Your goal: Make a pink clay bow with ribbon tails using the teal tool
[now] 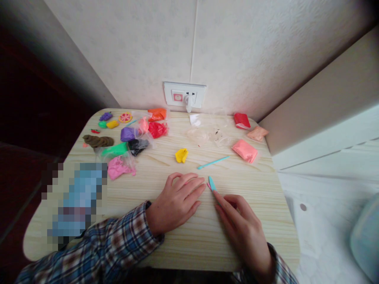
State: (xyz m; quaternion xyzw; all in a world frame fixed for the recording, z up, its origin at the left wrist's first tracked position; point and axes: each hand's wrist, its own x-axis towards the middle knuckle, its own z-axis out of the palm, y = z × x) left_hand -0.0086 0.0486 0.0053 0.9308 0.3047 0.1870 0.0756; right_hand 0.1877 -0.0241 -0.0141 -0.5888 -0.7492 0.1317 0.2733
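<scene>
Pale wall [154, 47], white socket [200, 96], wood-grain table [266, 197]; whitish floor [331, 201]

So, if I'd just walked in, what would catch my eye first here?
Probably the cluster of brightly coloured bags toward the far left of the table. Then the yellow piece near the middle, just beyond the left hand, which is palm down. The right hand stands out too, holding a flat turquoise tool beside a thin pink strip.

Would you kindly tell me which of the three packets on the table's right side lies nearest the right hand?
The coral-pink packet, lying closest to the right hand; the red packet and the paler peach packet sit farther back, towards the wall.
</scene>
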